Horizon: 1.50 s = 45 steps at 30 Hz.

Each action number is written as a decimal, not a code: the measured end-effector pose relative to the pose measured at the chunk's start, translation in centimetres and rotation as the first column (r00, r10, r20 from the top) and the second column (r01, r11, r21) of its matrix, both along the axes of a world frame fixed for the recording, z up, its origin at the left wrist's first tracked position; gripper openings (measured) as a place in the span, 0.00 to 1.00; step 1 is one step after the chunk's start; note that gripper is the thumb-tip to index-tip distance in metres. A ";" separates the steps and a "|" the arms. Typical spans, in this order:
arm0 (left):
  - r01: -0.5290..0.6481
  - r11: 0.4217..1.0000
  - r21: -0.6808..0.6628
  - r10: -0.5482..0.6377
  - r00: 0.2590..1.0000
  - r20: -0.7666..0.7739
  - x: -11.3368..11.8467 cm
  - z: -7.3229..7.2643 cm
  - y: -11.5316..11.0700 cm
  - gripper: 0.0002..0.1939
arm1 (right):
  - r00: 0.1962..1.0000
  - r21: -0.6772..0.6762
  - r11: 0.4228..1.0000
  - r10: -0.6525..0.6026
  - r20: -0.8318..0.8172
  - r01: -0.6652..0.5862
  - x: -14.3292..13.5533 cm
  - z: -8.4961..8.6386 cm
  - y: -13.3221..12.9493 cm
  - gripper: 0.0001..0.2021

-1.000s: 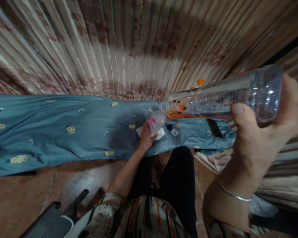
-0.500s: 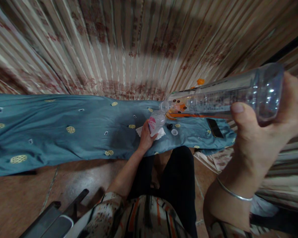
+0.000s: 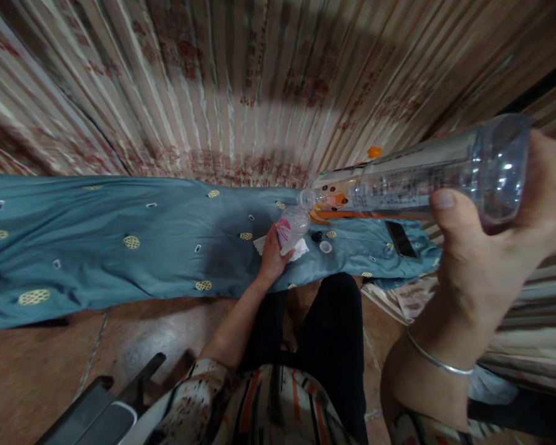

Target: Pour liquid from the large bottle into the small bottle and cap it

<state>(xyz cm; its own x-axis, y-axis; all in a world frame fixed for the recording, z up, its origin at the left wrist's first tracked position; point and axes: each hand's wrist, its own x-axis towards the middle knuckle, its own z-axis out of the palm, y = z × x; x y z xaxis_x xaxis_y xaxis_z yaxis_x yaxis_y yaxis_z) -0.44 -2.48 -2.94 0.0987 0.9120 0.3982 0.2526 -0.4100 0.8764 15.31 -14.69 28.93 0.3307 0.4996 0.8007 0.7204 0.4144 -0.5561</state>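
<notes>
At the right of the frame the right hand (image 3: 495, 247) is wrapped around the base end of a large clear bottle (image 3: 417, 176), the thumb pressed along its near side and the other fingers curled behind it. The bottle lies almost level, its base near the right edge and its open neck pointing toward the middle of the frame, tipped slightly downward. A silver bangle (image 3: 438, 361) circles the right wrist in the lower right. In the middle of the frame the left hand (image 3: 272, 256) is closed around the lower part of a small bottle (image 3: 291, 227) with a pink and white label, holding it roughly upright with a slight lean. The neck of the large bottle sits right at the mouth of the small one; whether the two touch cannot be told. The small bottle stands over a white tissue (image 3: 302, 250) lying on a blue cloth (image 3: 120, 241) with yellow round patches, which stretches across the frame from the left edge to the right of centre. Just to the right of the tissue on the cloth lie a small black cap (image 3: 317, 236) and a white cap (image 3: 325, 247), close together but apart. Farther right a dark phone (image 3: 400, 238) lies flat on the cloth, partly under the large bottle. A striped curtain (image 3: 241, 80) fills the upper part of the frame.
</notes>
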 end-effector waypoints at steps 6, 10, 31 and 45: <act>0.012 1.000 -0.008 -0.012 1.000 0.002 -0.1 0.6 -0.2 0.47 | 0.999 0.004 1.000 0.014 0.031 -0.014 -0.4 0.1 -0.1 0.34; 0.011 1.000 -0.013 -0.010 1.000 0.017 -0.1 0.5 -0.2 0.47 | 1.000 0.003 1.000 0.021 -0.017 -0.021 -0.3 0.1 -0.1 0.36; -0.001 1.000 -0.018 0.001 1.000 -0.018 0.0 0.3 -0.1 0.49 | 0.996 -0.019 1.000 -0.004 0.094 0.006 0.8 0.0 0.2 0.39; 0.028 0.999 -0.030 -0.028 1.000 -0.003 -0.2 0.8 -0.3 0.47 | 0.988 0.002 1.000 0.011 0.156 -0.012 0.7 0.0 0.4 0.40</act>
<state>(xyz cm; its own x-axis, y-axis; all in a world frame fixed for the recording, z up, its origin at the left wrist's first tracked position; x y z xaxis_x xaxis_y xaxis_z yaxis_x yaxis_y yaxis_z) -0.69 -2.78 -2.15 0.1254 0.9205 0.3700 0.2442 -0.3901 0.8878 15.98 -14.27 28.88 0.1959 0.5004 0.8434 0.7935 0.4244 -0.4361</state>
